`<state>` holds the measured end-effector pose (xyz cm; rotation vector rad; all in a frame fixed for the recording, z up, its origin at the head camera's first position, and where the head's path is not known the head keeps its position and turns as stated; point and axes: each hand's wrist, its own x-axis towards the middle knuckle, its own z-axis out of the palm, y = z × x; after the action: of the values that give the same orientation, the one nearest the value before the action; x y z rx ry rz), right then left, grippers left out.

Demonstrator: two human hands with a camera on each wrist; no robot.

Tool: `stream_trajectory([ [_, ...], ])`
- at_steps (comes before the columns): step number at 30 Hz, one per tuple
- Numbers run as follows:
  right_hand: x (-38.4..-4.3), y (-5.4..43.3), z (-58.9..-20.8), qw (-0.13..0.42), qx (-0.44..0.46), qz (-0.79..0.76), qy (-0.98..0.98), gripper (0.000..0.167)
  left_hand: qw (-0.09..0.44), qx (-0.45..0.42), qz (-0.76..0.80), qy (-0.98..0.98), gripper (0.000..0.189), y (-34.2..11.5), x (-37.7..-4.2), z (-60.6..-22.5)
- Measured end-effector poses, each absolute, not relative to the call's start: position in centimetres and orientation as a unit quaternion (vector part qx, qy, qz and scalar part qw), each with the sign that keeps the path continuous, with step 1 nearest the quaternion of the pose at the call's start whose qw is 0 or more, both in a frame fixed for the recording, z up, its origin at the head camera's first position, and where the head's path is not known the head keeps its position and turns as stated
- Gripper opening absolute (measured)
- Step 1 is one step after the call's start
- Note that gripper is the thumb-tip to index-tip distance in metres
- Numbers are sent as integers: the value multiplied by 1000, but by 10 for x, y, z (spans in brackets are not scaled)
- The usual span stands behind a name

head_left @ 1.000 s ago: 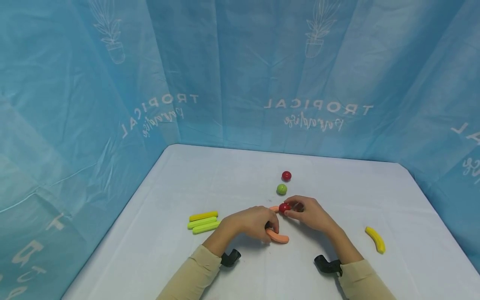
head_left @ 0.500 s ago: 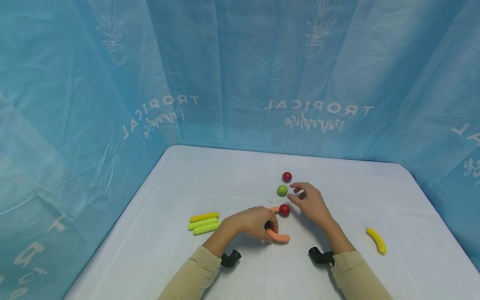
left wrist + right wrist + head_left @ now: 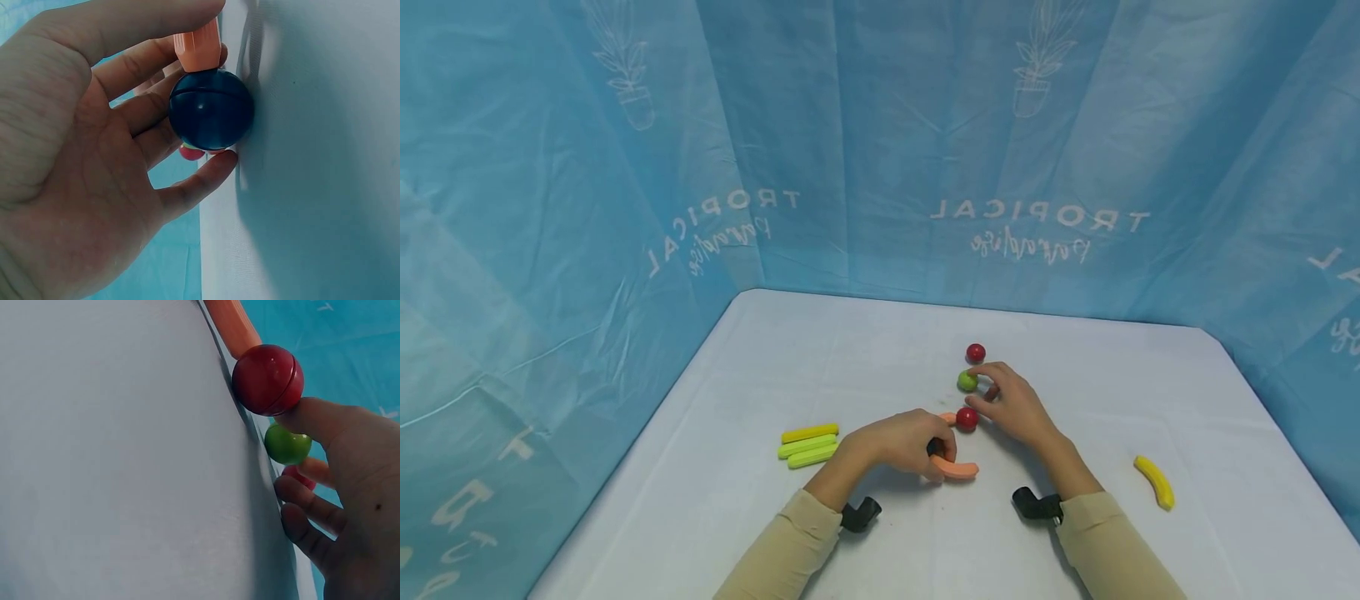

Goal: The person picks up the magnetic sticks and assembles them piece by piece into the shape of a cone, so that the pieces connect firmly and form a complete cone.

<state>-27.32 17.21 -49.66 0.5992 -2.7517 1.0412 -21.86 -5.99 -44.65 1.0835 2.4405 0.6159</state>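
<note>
My left hand (image 3: pixel 906 446) holds an orange curved toy stick (image 3: pixel 957 468), thumb on one side and fingers on the other. In the left wrist view that stick's end meets a dark blue ball (image 3: pixel 212 111), which sits among the fingers. Beyond the left hand another orange stick (image 3: pixel 949 418) reaches a red ball (image 3: pixel 966 419); its other end is hidden. My right hand (image 3: pixel 1017 406) spreads around the right side of the balls. Its thumb is at the red ball and its index finger at a green ball (image 3: pixel 967 381). A second red ball (image 3: pixel 976 353) lies farther back.
Two lime sticks (image 3: pixel 811 452) and a straight yellow stick (image 3: pixel 809 433) lie side by side at the left. A curved yellow stick (image 3: pixel 1154 482) lies at the right. Blue printed curtains (image 3: pixel 887 167) surround the white-covered table (image 3: pixel 820 333).
My right hand let go of the near red ball, moved back towards the green ball, then came slightly left onto it. The near red ball shifted slightly left. The left hand barely moved.
</note>
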Motion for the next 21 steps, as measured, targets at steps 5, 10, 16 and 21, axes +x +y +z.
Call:
stream_trajectory([
  [5, -274, 171, -498, 75, 182, 340, -919, 45, 207, 381, 229, 871, 22, -62, -219, -445],
  [10, -276, 170, -505, 97, 164, 325, -926, 38, 215, 375, 242, 868, 23, -63, -218, -447],
  [16, -272, 172, -506, 108, 163, 340, -920, 40, 216, 376, 247, 866, 23, -63, -219, -448],
  [21, -269, 176, -505, 100, 158, 349, -918, 39, 213, 379, 243, 867, 23, -63, -220, -447],
])
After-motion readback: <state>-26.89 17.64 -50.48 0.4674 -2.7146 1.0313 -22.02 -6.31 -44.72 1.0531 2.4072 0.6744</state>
